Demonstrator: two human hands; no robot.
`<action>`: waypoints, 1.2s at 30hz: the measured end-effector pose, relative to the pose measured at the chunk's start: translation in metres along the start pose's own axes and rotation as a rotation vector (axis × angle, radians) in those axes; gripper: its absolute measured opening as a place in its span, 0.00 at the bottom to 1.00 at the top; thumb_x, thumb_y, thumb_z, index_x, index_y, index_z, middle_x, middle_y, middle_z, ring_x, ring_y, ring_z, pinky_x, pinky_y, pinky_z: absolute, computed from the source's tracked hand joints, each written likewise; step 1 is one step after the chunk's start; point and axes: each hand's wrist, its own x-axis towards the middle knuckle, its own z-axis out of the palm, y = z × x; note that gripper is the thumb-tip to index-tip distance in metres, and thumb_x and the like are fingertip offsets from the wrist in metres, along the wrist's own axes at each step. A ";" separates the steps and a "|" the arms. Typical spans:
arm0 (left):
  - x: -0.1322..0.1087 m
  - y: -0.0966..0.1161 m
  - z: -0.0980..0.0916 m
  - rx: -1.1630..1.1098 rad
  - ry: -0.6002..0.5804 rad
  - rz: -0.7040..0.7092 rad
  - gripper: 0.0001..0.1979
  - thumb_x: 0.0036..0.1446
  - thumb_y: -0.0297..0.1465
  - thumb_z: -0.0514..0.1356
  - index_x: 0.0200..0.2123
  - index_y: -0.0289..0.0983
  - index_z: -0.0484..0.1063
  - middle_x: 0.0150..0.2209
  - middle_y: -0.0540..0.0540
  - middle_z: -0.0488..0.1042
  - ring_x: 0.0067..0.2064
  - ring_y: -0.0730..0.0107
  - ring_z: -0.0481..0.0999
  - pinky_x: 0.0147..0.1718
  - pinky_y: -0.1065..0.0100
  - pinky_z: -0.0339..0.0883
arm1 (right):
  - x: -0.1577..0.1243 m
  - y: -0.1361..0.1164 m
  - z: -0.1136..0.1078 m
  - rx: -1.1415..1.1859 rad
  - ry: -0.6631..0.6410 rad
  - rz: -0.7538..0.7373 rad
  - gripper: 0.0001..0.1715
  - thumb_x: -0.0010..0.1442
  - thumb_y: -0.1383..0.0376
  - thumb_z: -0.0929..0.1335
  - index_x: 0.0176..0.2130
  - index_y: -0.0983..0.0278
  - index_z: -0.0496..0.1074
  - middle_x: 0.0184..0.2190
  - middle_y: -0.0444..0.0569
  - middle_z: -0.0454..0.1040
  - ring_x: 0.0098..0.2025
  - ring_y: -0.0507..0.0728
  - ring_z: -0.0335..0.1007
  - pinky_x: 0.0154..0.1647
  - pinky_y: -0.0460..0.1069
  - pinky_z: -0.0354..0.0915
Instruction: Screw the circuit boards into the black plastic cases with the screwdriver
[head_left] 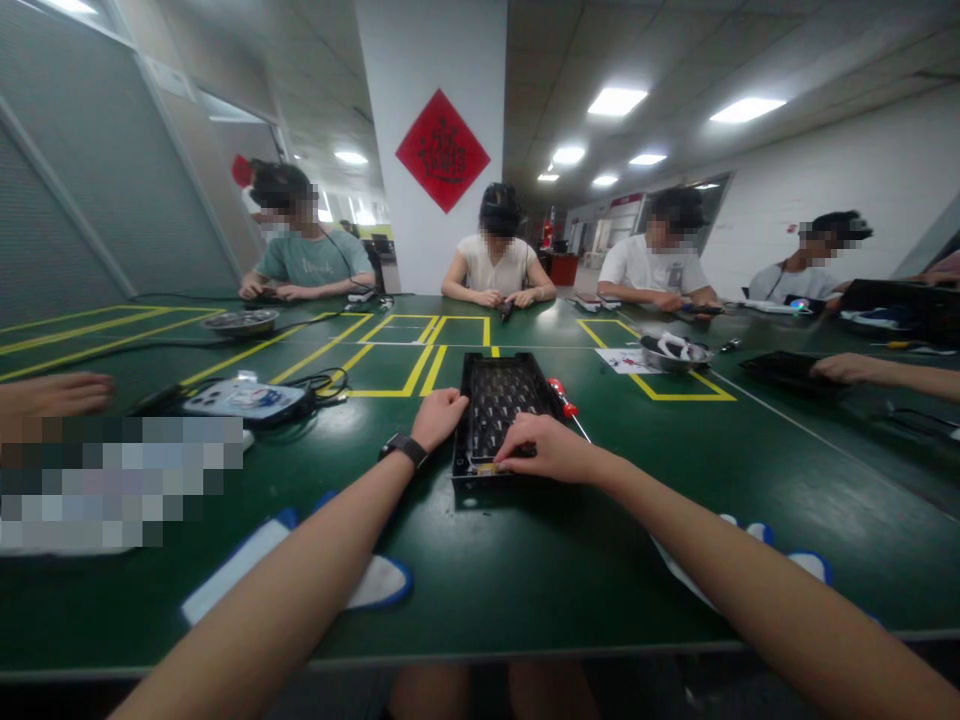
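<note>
Before me on the green table [480, 580] lies a black rectangular case [469, 486] with rows of small openings or slots inside. My left hand [439, 420], with a dark watch on its wrist, is closed at the left wall of the case, its fingers curled against the rim. Over the near right corner, my right hand [534, 446] is closed in a pinch. Its fingertips meet at a small yellowish piece [486, 468] at the near end of the case; whether they grip it is too small to tell. A screwdriver with a red handle [562, 396] lies along the right side.
White-and-blue gloves [232, 572] lie under my left forearm, and another glove [810, 567] under my right. A phone [251, 398] with cables is left. Metal bowls [675, 352] stand farther back. Co-workers sit opposite; other people's hands [855, 370] reach in at both sides.
</note>
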 end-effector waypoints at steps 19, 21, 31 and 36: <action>-0.001 0.002 -0.001 -0.022 0.001 -0.017 0.14 0.48 0.34 0.49 0.14 0.37 0.53 0.15 0.53 0.56 0.21 0.76 0.56 0.22 0.71 0.45 | -0.001 -0.001 -0.001 0.013 0.012 0.011 0.11 0.54 0.60 0.68 0.36 0.62 0.76 0.33 0.48 0.76 0.35 0.53 0.65 0.41 0.50 0.58; -0.001 0.002 -0.001 -0.018 -0.001 -0.012 0.14 0.49 0.34 0.49 0.14 0.37 0.53 0.15 0.53 0.56 0.21 0.76 0.56 0.22 0.71 0.45 | -0.001 -0.001 -0.001 0.007 -0.004 0.011 0.11 0.55 0.60 0.67 0.36 0.62 0.76 0.32 0.47 0.76 0.34 0.53 0.65 0.39 0.49 0.59; -0.001 0.003 -0.001 0.005 -0.004 -0.010 0.15 0.50 0.34 0.49 0.14 0.37 0.53 0.15 0.53 0.56 0.21 0.76 0.57 0.22 0.71 0.45 | -0.001 -0.001 -0.001 0.012 0.009 0.007 0.10 0.54 0.61 0.68 0.36 0.63 0.76 0.32 0.47 0.75 0.34 0.52 0.66 0.39 0.48 0.60; -0.001 0.001 -0.001 -0.017 -0.002 -0.003 0.15 0.49 0.34 0.49 0.14 0.37 0.54 0.15 0.53 0.56 0.21 0.76 0.56 0.22 0.71 0.45 | -0.001 -0.002 -0.001 0.027 -0.009 0.026 0.11 0.55 0.61 0.67 0.37 0.64 0.75 0.32 0.47 0.75 0.33 0.51 0.67 0.35 0.46 0.60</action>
